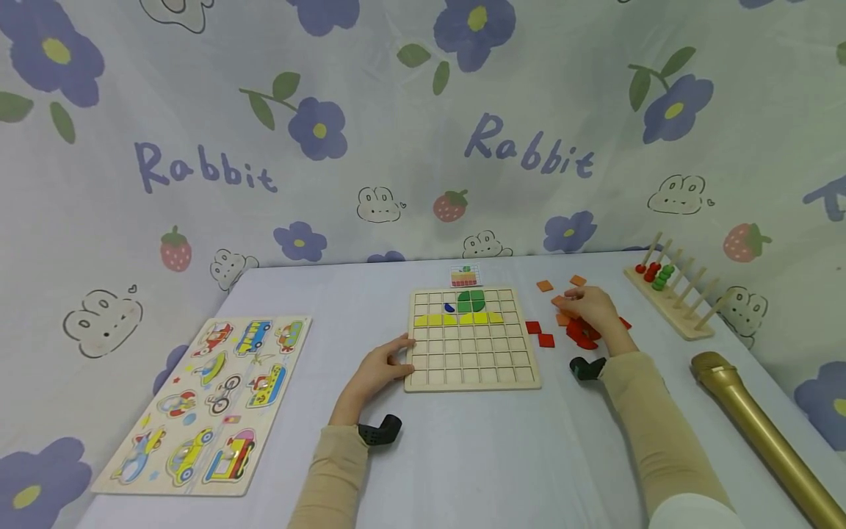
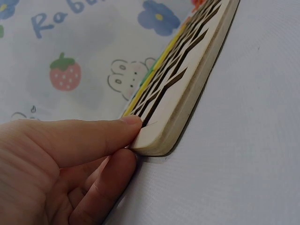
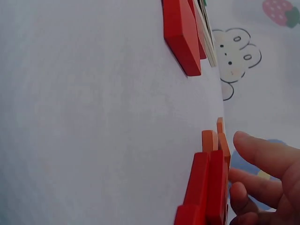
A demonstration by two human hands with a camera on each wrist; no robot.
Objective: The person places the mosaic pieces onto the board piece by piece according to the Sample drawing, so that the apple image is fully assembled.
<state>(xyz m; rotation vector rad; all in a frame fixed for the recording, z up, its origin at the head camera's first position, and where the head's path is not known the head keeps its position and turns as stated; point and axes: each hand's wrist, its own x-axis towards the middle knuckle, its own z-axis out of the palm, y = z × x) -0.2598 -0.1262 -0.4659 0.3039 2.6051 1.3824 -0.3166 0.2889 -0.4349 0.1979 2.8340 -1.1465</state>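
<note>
A wooden grid board [image 1: 472, 361] lies mid-table. Its upper part carries a row of yellow pieces [image 1: 459, 319], green pieces [image 1: 471, 300] and a small blue piece [image 1: 449, 308]. My left hand [image 1: 380, 367] pinches the board's left edge, thumb on top in the left wrist view. Right of the board, my right hand [image 1: 591, 308] reaches over orange tiles [image 1: 562, 319] and a heap of red pieces [image 1: 581, 334]. In the right wrist view its thumb [image 3: 255, 149] and fingers stand apart beside the tiles, with nothing seen between them.
Two red tiles [image 1: 546, 340] lie near the board's right edge. A small pattern card [image 1: 465, 276] sits behind the board. At left is a vehicle puzzle board [image 1: 225, 419]; at right, a bead-peg stand [image 1: 681, 305] and a gold microphone [image 1: 760, 426]. A printed curtain [image 1: 396, 162] hangs behind.
</note>
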